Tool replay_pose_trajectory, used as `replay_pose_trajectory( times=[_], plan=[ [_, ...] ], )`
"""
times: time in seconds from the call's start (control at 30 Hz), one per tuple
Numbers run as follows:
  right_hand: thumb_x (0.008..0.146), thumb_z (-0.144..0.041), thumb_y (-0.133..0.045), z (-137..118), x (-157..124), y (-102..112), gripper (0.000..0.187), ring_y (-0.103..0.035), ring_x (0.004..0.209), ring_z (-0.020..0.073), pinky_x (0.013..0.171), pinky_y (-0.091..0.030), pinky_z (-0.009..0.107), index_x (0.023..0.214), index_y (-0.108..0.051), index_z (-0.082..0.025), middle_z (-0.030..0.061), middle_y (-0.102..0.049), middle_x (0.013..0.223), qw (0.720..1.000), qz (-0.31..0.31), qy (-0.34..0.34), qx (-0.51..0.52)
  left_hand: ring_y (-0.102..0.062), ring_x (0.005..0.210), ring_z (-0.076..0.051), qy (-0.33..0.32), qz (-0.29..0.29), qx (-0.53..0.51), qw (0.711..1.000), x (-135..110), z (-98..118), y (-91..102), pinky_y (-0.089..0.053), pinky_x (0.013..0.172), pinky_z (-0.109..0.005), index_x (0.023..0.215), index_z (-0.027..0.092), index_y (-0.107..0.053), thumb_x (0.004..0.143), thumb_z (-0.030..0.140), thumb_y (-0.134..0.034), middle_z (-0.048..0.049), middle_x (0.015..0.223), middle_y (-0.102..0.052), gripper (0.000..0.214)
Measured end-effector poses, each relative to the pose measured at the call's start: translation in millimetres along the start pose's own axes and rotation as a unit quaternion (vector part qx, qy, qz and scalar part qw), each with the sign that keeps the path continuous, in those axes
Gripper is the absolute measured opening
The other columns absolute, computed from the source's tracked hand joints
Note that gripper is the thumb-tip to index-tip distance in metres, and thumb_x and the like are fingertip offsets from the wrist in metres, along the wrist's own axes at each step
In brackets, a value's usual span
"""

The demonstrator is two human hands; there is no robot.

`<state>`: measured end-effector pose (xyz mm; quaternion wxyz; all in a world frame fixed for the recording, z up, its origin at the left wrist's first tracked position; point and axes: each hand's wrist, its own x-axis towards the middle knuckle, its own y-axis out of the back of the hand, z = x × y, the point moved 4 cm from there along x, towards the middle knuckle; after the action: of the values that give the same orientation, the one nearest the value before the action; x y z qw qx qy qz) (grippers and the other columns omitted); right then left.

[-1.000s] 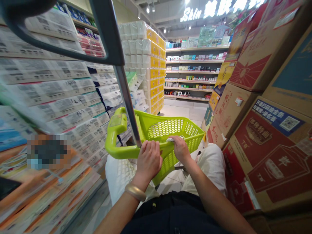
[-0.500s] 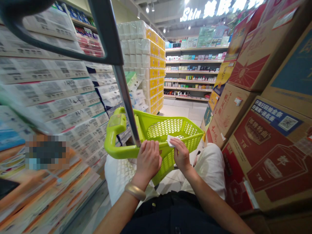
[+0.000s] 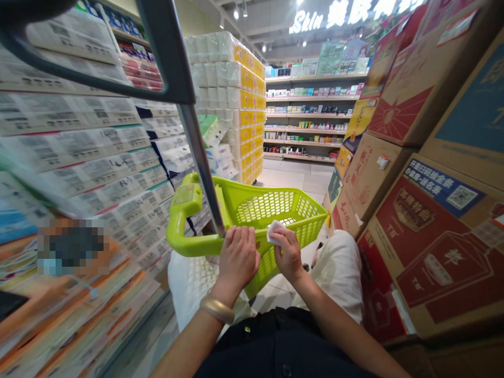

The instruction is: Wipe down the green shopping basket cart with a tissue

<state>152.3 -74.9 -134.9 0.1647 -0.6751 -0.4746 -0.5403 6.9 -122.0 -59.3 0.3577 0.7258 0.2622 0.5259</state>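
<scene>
A lime-green plastic shopping basket [image 3: 271,202] with perforated sides stands between my knees, tipped at an angle. My left hand [image 3: 238,257] is closed over its near rim, right beside the foot of a metal pull rod [image 3: 200,163]. That rod rises to a dark grey handle [image 3: 175,58] at the upper left. My right hand [image 3: 289,254] pinches a folded white wipe [image 3: 274,232] at the near rim, a little right of my left hand. Whether the wipe presses on the plastic I cannot tell. The basket's inside shows bare mesh.
Stacked cartons [image 3: 441,252] rise close on my right. Piles of packaged paper [image 3: 102,142] line the left, with a tall stack of wrapped tissue rolls [image 3: 246,115] farther ahead. Shelves of small goods [image 3: 311,118] stand at the back, beyond the tiled floor [image 3: 291,176].
My right hand has shifted slightly left and down along the rim with the wipe, which shows more crumpled. My left hand keeps its grip. The whole view has drifted slightly.
</scene>
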Motion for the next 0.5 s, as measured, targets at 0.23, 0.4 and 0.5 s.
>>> replay_pose_trajectory(
  times=[0.23, 0.4, 0.5],
  plan=[
    [0.087, -0.006, -0.048, 11.9, -6.2, 3.1, 0.027, -0.058, 0.096, 0.022, 0.087, -0.05, 0.038, 0.095, -0.068, -0.022, 0.0077, -0.063, 0.097, 0.999, 0.019, 0.0, -0.045, -0.054, 0.1, -0.029, -0.009, -0.001, 0.011, 1.0, -0.1, 0.3, 0.5, -0.032, 0.105, -0.042, 0.118, 0.006, -0.06, 0.078, 0.021, -0.053, -0.0145, 0.098, -0.063, 0.043],
    [0.088, -0.007, -0.049, 6.3, -6.1, -4.9, 0.027, -0.058, 0.097, 0.0205, 0.089, -0.05, 0.037, 0.1, -0.068, -0.023, 0.0068, -0.063, 0.1, 0.999, -0.022, 0.008, -0.024, -0.054, 0.1, -0.029, -0.006, -0.001, 0.008, 1.0, 0.2, 0.0, -0.4, -0.032, 0.105, -0.043, 0.119, 0.007, -0.06, 0.078, 0.021, -0.053, -0.0147, 0.098, -0.063, 0.044],
    [0.086, -0.007, -0.05, 14.0, -7.5, -2.8, 0.028, -0.058, 0.098, 0.021, 0.09, -0.05, 0.038, 0.098, -0.068, -0.023, 0.0067, -0.063, 0.1, 0.999, -0.016, 0.003, -0.028, -0.054, 0.1, -0.029, -0.008, -0.001, 0.007, 1.0, -0.1, -0.1, -0.5, -0.031, 0.105, -0.042, 0.119, 0.006, -0.06, 0.077, 0.021, -0.054, -0.0142, 0.099, -0.063, 0.044]
  ],
)
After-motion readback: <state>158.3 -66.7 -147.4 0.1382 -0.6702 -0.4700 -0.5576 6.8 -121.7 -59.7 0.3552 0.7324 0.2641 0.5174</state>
